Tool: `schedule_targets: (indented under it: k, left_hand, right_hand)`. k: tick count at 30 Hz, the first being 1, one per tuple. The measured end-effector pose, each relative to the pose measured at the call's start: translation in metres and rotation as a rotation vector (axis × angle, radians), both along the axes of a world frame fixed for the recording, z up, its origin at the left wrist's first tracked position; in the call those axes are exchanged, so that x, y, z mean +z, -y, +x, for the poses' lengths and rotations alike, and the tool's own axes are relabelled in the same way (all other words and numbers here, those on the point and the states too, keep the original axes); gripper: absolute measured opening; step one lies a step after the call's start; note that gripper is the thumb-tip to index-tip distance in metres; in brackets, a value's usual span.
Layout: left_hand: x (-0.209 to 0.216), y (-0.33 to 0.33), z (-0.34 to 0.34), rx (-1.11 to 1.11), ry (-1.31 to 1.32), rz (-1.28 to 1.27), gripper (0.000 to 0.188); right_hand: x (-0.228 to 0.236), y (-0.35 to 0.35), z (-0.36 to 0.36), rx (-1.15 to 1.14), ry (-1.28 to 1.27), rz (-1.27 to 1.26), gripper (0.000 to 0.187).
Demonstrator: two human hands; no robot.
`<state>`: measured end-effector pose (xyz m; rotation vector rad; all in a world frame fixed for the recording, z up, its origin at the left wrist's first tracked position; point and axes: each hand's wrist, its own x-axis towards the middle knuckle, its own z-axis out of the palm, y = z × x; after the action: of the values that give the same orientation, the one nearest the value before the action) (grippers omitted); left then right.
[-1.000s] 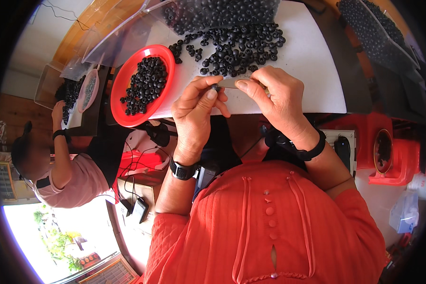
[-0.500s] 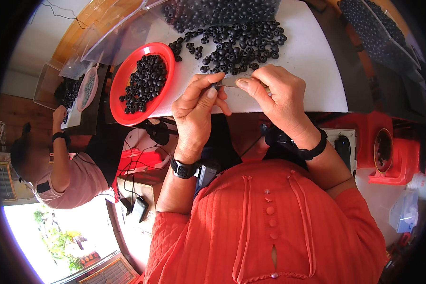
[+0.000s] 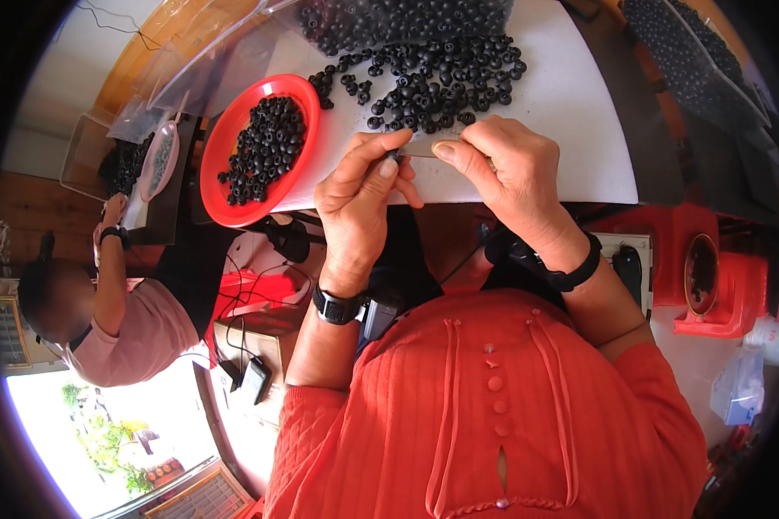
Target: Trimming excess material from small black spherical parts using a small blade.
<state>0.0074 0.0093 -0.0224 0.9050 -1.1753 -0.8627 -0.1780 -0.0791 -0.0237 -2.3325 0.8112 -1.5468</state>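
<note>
My left hand (image 3: 359, 195) pinches a small black round part (image 3: 395, 156) between thumb and forefinger, above the near edge of the white tabletop (image 3: 580, 130). Opposite it, my right hand (image 3: 515, 164) is closed on a thin, pale tool like a narrow blade (image 3: 421, 154). Its tip reaches toward the part at my left fingertips; whether it touches is too small to tell, and the handle is hidden in my fist. Just beyond both hands lies a loose pile of black round parts (image 3: 441, 91), several with visible holes.
Left of my hands a red plate (image 3: 312, 130) holds many similar parts. A clear plastic bin (image 3: 234, 60) full of them stands behind the pile. Another full bin (image 3: 692, 52) is far right. A co-worker (image 3: 138, 329) sits at the left by a pink dish (image 3: 157, 160).
My hands keep nearly the same pose, with the part and the thin tool still in them. The co-worker's arm and head have shifted slightly.
</note>
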Motion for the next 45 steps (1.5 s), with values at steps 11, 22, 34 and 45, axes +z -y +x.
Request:
schedule_targets:
  k: [11, 22, 34, 45]
  left_hand:
    - [-0.001, -0.001, -0.001, 0.001, -0.078, 0.034, 0.027]
    - [0.0, 0.0, -0.004, -0.007, -0.109, 0.011, 0.029]
    - [0.026, -0.012, 0.012, 0.281, 0.021, 0.037, 0.026]
    - [0.047, 0.008, 0.086, 0.67, 1.009, -0.076, 0.026]
  right_hand:
    - [-0.003, 0.002, -0.001, 0.011, -0.051, -0.065, 0.036]
    - [0.001, -0.001, 0.0, 0.027, 0.109, 0.02, 0.03]
    - [0.0, -0.003, -0.008, 0.125, 0.241, 0.085, 0.021]
    - [0.007, -0.004, -0.01, 0.147, 0.354, 0.139, 0.019]
